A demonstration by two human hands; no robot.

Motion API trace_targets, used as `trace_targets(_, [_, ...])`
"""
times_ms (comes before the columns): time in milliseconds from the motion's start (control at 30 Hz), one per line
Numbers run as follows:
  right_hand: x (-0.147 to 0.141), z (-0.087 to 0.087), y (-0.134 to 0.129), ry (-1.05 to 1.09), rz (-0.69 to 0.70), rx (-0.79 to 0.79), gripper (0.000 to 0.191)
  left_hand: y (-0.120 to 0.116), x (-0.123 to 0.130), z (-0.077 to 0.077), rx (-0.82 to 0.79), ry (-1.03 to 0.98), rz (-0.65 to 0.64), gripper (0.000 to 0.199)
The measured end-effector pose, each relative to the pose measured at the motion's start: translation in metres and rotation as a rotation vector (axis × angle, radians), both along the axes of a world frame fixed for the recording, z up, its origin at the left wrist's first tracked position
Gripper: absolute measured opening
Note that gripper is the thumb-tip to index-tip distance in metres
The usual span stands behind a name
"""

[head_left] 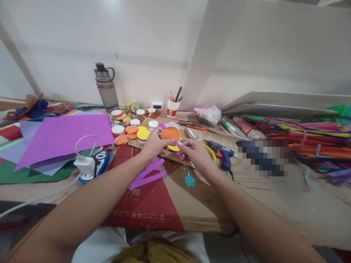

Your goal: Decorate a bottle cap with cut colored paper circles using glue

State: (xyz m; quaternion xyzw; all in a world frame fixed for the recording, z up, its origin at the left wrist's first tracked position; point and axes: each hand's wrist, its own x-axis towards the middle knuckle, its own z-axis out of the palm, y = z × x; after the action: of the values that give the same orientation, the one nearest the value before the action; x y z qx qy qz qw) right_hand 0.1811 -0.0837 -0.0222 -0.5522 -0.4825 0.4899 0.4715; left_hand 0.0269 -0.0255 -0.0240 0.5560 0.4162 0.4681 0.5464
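My left hand (154, 144) grips a round orange disc (170, 134) by its edge, held up above the cardboard. Pinched in my right hand (192, 151) is a purple strip (177, 143), which touches the lower right of the disc. Just under the disc shows part of a yellow round piece (174, 148); I cannot tell whether it is held. Several cut purple strips (149, 174) lie below my left wrist. A teal flower-shaped piece (189, 179) rests on the cardboard beneath my right hand.
Round white, orange and yellow discs (132, 131) cluster to the left, before a water bottle (106, 89). Purple sheets (68, 137) and a power strip (94, 166) lie farther left. Scissors (190, 133), a blue glue gun (226, 157) and bundled pipe cleaners (287, 138) are on the right.
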Motion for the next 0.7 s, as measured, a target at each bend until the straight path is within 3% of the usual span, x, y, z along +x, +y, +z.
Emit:
trace_targets(367, [0.0042, 0.0020, 0.0019, -0.077, -0.026, 0.065, 0.022, -0.0001, -0.0005, 0.0013, -0.054, -0.059, 0.051, 0.049])
trace_targets(700, [-0.0027, 0.0019, 0.0029, -0.255, -0.023, 0.170, 0.033, -0.0032, 0.0017, 0.0035, -0.038, -0.048, 0.010, 0.042])
